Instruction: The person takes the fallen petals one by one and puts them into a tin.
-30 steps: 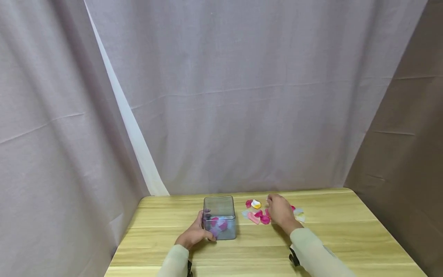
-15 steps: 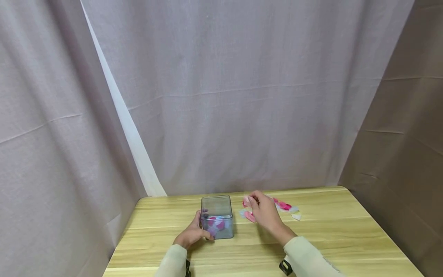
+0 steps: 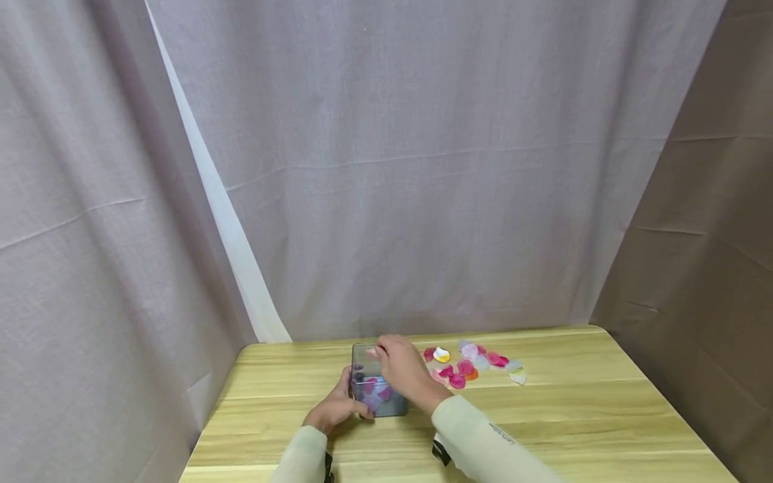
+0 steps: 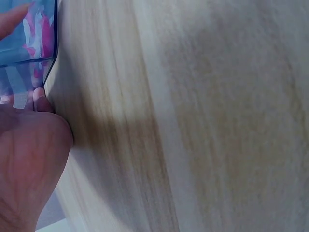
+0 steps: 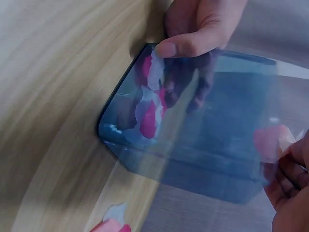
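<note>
A clear bluish plastic box (image 3: 394, 407) stands on the wooden table, with pink, white and purple petals (image 5: 149, 118) inside near its bottom. My left hand (image 3: 336, 407) grips the box from the left, thumb on the near wall and fingers round the far side. At the open top, my right hand (image 3: 403, 365) pinches a pink petal (image 5: 269, 141); the right wrist view shows this petal through the clear wall. The fingertips are partly hidden in the head view. In the left wrist view, the left hand (image 4: 31, 159) lies against the box's lower part.
Loose petals (image 3: 465, 366) in pink, red, white, orange and yellow lie spread on the table (image 3: 574, 416) right of the box. A grey curtain (image 3: 423, 201) hangs behind the table's far edge, with a brown one (image 3: 694, 282) at the right.
My right hand has moved left from the loose petals to the box's top, carrying a pink petal picked up there. The left hand and box stay in place.
</note>
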Motion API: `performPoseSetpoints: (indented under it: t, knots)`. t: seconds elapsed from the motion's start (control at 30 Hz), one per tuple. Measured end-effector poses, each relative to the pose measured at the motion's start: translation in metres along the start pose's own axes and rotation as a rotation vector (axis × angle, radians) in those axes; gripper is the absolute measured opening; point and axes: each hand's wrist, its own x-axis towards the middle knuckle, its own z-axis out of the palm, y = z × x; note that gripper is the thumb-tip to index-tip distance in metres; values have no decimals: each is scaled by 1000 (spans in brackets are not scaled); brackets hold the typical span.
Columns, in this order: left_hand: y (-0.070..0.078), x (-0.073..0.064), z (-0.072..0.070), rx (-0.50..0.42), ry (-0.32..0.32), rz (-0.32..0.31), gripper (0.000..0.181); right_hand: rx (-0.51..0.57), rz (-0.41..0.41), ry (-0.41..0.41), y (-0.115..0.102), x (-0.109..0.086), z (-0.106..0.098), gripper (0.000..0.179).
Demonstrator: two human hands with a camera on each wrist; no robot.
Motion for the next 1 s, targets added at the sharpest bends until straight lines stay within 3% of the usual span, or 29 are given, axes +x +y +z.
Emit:
performPoseSetpoints:
  t: [0.3, 0.57, 1.0]
  knots:
    - [-3, 1, 0, -2, -15, 5, 108, -29, 71, -191, 3, 13, 20, 20]
    - [-2, 1, -2, -9, -4, 16, 108, -89, 89, -203, 0, 15, 22, 15]
    - [-2, 0, -1, -15, 9, 3, 107, -76, 85, -190, 1, 13, 23, 20]
